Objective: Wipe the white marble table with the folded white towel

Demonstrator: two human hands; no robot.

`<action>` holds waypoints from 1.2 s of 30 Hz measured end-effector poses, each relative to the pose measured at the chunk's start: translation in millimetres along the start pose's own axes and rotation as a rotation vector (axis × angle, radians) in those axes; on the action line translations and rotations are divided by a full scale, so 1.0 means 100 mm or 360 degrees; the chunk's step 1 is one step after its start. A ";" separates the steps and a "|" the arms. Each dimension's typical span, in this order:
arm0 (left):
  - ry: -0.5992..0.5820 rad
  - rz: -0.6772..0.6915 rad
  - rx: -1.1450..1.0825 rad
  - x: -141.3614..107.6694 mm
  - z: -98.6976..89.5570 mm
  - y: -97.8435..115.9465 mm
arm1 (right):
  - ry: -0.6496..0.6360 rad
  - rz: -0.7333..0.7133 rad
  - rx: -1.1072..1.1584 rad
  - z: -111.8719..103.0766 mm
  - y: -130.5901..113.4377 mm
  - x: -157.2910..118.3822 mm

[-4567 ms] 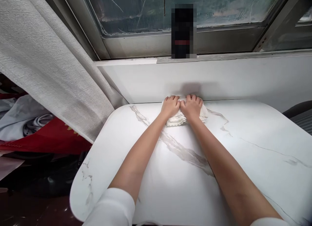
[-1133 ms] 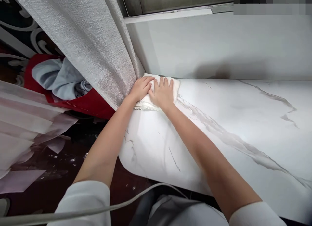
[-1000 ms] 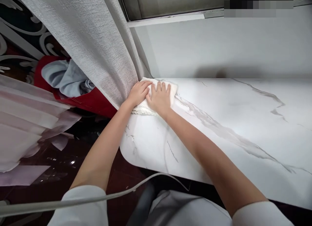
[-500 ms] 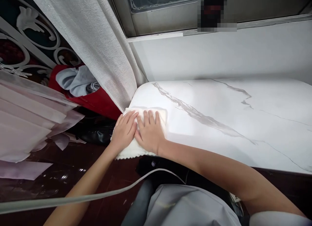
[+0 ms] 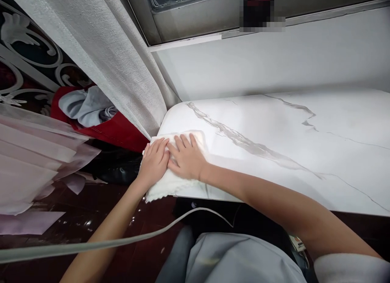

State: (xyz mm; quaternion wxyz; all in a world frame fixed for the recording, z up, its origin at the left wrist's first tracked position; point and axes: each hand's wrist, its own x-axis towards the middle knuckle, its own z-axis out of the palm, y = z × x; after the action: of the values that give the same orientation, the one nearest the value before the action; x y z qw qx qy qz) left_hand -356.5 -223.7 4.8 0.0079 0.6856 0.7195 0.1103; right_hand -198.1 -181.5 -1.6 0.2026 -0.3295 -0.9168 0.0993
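A white cloth [image 5: 166,186] with a scalloped edge lies spread over the left end of a white marble-patterned tabletop [image 5: 231,153], partly hanging past the front left corner. My left hand [image 5: 154,163] rests palm down on its left part, fingers stretched out and lying close together. Beside it, my right hand [image 5: 189,157] presses flat on the cloth with fingers spread. The thumbs are close to each other near the middle of the cloth, and neither palm's underside shows.
A pale curtain [image 5: 122,63] hangs at the table's left end. Left of it stand a red bag [image 5: 122,130] with grey cloth [image 5: 88,106] inside and sheer pink fabric [image 5: 33,153]. A white cable [image 5: 137,238] crosses in front of my body. A white wall [image 5: 258,63] backs the table.
My right hand has slid slightly away from my body on the cloth. The cloth has shifted a little with it, and the view has tilted slightly. Both hands stay flat.
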 end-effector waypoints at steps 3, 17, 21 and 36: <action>0.0065 0.0016 -0.0037 0.39 0.05 -0.02 | 0.0033 0.0005 -0.0053 0.01 0.25 0.27; 0.0198 0.0219 -0.0227 1.99 0.34 0.01 | 0.0060 0.0356 -0.0063 -0.02 1.20 1.11; 0.0201 0.0272 -0.0241 2.29 0.40 0.04 | 0.0119 0.0450 -0.0052 -0.03 1.37 1.24; 0.0243 0.0174 -0.0046 2.51 0.46 0.41 | 0.0272 0.0505 -0.0119 -0.06 1.66 1.32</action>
State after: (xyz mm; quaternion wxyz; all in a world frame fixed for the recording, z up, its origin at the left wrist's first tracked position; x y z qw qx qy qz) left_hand -323.2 33.1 2.2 -0.0432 0.7133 0.6778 0.1728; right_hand -194.2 30.6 -8.5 0.2491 -0.4844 -0.8359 0.0674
